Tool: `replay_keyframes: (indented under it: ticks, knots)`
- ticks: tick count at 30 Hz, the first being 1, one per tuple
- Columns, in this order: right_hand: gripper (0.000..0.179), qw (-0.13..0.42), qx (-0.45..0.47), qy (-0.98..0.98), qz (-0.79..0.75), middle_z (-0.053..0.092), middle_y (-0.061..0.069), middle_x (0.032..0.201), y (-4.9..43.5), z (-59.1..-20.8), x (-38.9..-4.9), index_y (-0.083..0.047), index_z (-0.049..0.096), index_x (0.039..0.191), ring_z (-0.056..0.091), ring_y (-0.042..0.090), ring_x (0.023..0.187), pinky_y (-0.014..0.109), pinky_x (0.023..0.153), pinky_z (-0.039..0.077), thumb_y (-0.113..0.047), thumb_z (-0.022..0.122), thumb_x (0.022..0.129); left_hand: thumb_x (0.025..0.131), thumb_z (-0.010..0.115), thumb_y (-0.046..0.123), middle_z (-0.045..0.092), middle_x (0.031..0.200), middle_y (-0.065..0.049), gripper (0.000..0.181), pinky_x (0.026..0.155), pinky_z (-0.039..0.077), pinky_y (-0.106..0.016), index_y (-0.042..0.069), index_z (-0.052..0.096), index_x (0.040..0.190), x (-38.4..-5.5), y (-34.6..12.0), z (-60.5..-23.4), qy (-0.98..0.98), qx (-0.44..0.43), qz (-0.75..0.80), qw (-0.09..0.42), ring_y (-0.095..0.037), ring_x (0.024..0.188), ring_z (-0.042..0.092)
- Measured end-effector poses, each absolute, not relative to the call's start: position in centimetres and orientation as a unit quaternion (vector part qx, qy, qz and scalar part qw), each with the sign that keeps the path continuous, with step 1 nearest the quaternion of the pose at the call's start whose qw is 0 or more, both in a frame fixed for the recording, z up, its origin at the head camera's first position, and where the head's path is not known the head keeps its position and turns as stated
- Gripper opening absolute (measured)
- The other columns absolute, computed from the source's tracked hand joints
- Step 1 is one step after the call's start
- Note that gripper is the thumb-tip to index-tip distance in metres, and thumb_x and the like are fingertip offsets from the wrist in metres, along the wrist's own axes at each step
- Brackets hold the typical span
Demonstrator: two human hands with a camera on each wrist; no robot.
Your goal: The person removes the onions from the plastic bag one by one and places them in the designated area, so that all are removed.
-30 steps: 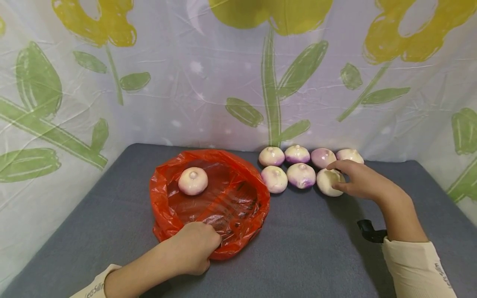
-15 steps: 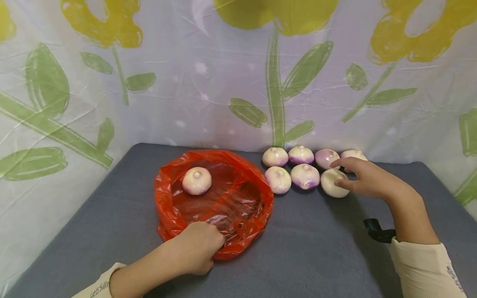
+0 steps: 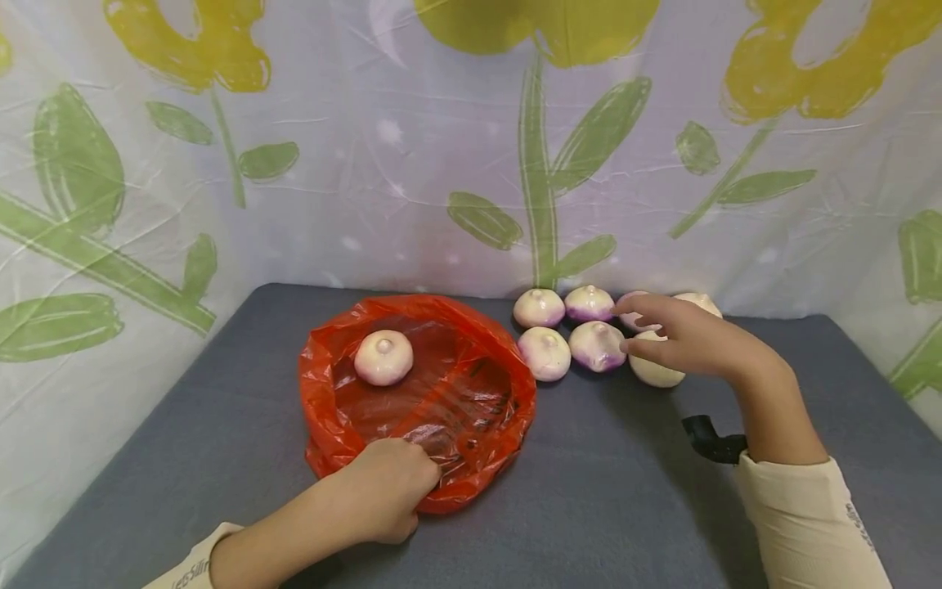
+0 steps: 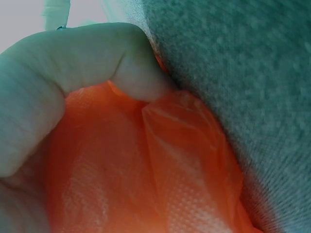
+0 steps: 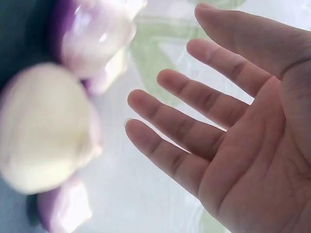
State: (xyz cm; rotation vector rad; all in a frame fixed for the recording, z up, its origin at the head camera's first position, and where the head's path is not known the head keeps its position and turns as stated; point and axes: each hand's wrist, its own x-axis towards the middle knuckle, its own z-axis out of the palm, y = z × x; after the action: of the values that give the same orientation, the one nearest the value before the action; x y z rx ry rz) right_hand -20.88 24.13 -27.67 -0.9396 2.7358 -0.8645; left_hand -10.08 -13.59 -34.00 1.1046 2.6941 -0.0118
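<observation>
My left hand [image 3: 386,491] grips the near rim of a red plastic bag [image 3: 324,409], its fingers curled into the film. The left wrist view shows the thumb and finger bent round the crumpled bag [image 4: 194,160]. Inside the wide-mouthed bag sits one glossy purple-and-white onion [image 3: 383,357]. To the bag's right, more onions stand in two rows, among them a front one [image 3: 598,347] near my right fingertips. My right hand [image 3: 692,337] hovers over the right end of the rows, partly covering onions there. In the right wrist view its fingers [image 5: 182,127] are spread, with nothing in the palm.
The dark grey cloth-covered table [image 3: 589,507] ends at the back against a hanging sheet [image 3: 353,180] printed with yellow flowers and green leaves. A small black piece [image 3: 712,440] juts out by my right wrist. The bag's right side reaches close to the nearest front onion [image 3: 545,354].
My right hand has moved left along the rows, from over the last front onion toward the one beside it. My left hand keeps its grip on the bag.
</observation>
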Motion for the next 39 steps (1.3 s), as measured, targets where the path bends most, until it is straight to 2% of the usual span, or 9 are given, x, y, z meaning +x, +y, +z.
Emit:
replay_keyframes:
  ticks: [7,14,19,27,31,39]
  knots:
    - [0.037,0.060,-0.344,0.894,-0.282,0.058,0.014,0.134,20.9,-26.8,-21.2,-0.004,0.059,0.131,0.058,0.039,0.119,0.057,0.097,0.043,-0.011,0.065,0.095,0.067,0.082,0.012,0.049,0.064,0.008,0.020,0.059,0.049,-0.037,0.016,0.065,0.076,-10.1,-13.5,-33.8,0.920,0.370,0.000,0.130,-0.011,0.058,0.046]
    - [0.041,0.056,-0.365,0.892,-0.262,0.059,0.014,0.132,18.1,-25.6,-21.5,-0.001,0.058,0.132,0.060,0.034,0.115,0.054,0.098,0.044,-0.012,0.067,0.094,0.068,0.082,0.011,0.048,0.064,0.008,0.019,0.058,0.048,-0.035,0.015,0.065,0.077,-10.1,-13.4,-33.7,0.918,0.369,0.008,0.142,-0.010,0.057,0.045]
    - [0.043,0.051,-0.383,0.889,-0.246,0.061,0.008,0.130,15.9,-25.3,-21.7,-0.006,0.060,0.133,0.059,0.026,0.114,0.049,0.099,0.044,-0.017,0.070,0.093,0.068,0.082,0.010,0.048,0.063,0.008,0.019,0.057,0.047,-0.034,0.015,0.066,0.077,-10.2,-13.5,-33.8,0.918,0.371,0.011,0.139,-0.010,0.057,0.045]
    - [0.043,0.079,-0.450,0.852,-0.255,0.060,0.008,0.130,11.4,-25.0,-21.1,-0.004,0.059,0.134,0.057,0.024,0.113,0.044,0.098,0.044,-0.017,0.067,0.095,0.067,0.082,0.011,0.045,0.061,0.008,0.020,0.055,0.045,-0.034,0.016,0.062,0.072,-10.1,-13.6,-33.9,0.920,0.372,0.007,0.123,-0.011,0.056,0.043]
    - [0.041,0.069,-0.485,0.844,-0.216,0.060,0.006,0.131,8.8,-24.7,-20.9,-0.007,0.060,0.133,0.054,0.022,0.121,0.039,0.104,0.040,-0.020,0.068,0.095,0.067,0.082,0.012,0.046,0.062,0.008,0.020,0.056,0.046,-0.035,0.016,0.063,0.072,-10.1,-13.6,-33.9,0.921,0.371,0.003,0.120,-0.011,0.056,0.044]
    - [0.045,0.131,-0.487,0.842,-0.192,0.056,0.000,0.135,5.4,-25.1,-20.7,-0.011,0.057,0.137,0.048,0.014,0.128,0.032,0.110,0.032,-0.019,0.068,0.095,0.068,0.082,0.011,0.046,0.062,0.008,0.019,0.057,0.045,-0.032,0.015,0.065,0.075,-10.3,-13.6,-33.8,0.918,0.372,0.014,0.137,-0.012,0.057,0.044]
